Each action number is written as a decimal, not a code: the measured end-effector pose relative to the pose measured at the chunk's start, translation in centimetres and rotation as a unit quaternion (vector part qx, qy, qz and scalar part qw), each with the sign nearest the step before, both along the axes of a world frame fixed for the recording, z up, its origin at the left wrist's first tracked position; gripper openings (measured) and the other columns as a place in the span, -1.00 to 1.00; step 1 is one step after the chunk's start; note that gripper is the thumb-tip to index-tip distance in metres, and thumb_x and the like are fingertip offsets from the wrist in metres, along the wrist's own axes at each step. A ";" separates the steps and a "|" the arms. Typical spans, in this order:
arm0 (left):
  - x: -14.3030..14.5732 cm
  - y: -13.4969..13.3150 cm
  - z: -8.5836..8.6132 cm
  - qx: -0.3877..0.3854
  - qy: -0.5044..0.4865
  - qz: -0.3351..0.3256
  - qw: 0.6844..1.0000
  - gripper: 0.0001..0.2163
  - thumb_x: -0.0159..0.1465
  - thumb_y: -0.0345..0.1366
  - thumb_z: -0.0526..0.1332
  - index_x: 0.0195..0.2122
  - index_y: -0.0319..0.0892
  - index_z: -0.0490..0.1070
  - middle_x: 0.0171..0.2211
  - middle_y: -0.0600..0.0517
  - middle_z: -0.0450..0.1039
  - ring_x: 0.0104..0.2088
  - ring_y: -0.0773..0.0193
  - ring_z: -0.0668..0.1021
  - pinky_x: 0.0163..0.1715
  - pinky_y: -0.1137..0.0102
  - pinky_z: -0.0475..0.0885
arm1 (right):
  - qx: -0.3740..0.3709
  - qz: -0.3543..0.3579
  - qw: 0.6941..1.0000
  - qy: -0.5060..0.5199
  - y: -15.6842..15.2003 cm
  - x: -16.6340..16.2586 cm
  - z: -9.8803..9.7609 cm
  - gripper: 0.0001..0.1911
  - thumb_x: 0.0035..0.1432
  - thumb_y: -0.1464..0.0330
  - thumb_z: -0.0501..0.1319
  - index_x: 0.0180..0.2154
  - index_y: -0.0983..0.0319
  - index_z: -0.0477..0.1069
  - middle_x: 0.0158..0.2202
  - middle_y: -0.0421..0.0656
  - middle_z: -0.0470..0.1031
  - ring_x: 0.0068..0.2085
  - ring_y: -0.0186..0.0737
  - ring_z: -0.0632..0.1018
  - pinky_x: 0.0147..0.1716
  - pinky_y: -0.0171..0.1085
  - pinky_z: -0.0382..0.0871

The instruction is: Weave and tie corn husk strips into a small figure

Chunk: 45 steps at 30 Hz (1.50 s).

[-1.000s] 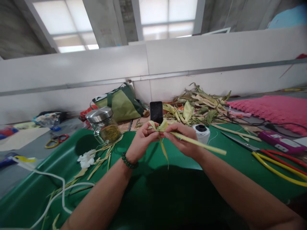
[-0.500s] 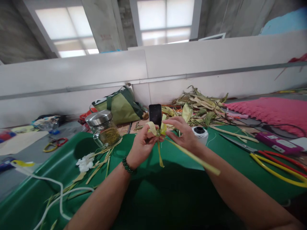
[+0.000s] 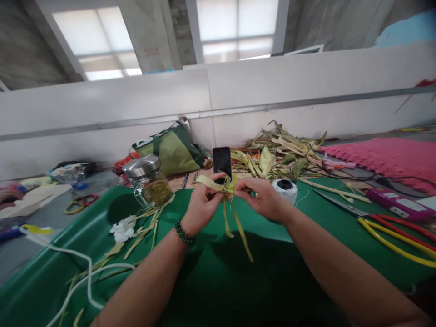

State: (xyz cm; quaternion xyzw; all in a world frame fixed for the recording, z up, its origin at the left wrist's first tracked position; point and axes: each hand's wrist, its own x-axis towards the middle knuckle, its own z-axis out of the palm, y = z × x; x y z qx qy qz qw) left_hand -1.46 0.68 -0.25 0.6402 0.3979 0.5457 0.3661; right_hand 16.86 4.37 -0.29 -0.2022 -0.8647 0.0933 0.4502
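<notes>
Above the green mat (image 3: 211, 281) both hands work a small bundle of yellow-green leaf strips (image 3: 227, 185). My left hand (image 3: 201, 204), a dark bead bracelet on its wrist, pinches the bundle from the left, and one flat strip sticks out leftward over its fingers. My right hand (image 3: 263, 198) pinches the same bundle from the right. Two long strip ends (image 3: 242, 231) hang down between the hands toward the mat.
A lidded glass jar (image 3: 147, 180), a white flower (image 3: 120, 228) and loose strips lie left. Behind stand a phone (image 3: 222, 160), a white thread spool (image 3: 286, 188), a green bag (image 3: 170, 148) and a leaf pile (image 3: 279, 150). Red and yellow-handled scissors (image 3: 381, 222) lie right, a white cord (image 3: 78, 268) at left.
The long stalk that pointed out to the right has swung down and now hangs between the hands. A flat strip has been folded out to the left over the left fingers.
</notes>
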 end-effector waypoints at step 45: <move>0.3 -1.2 0.9 -0.129 0.061 -0.122 0.982 -0.73 0.13 -0.34 0.23 -0.17 -0.17 0.19 -0.53 0.09 0.49 -0.56 0.30 0.56 -0.52 0.42 0.46 | -0.379 0.128 0.916 0.034 -0.4 -0.8 0.6 -0.96 -0.15 0.43 0.22 -0.53 0.26 0.37 -0.59 -0.29 0.40 -0.54 -0.40 0.39 -0.54 -0.39 0.26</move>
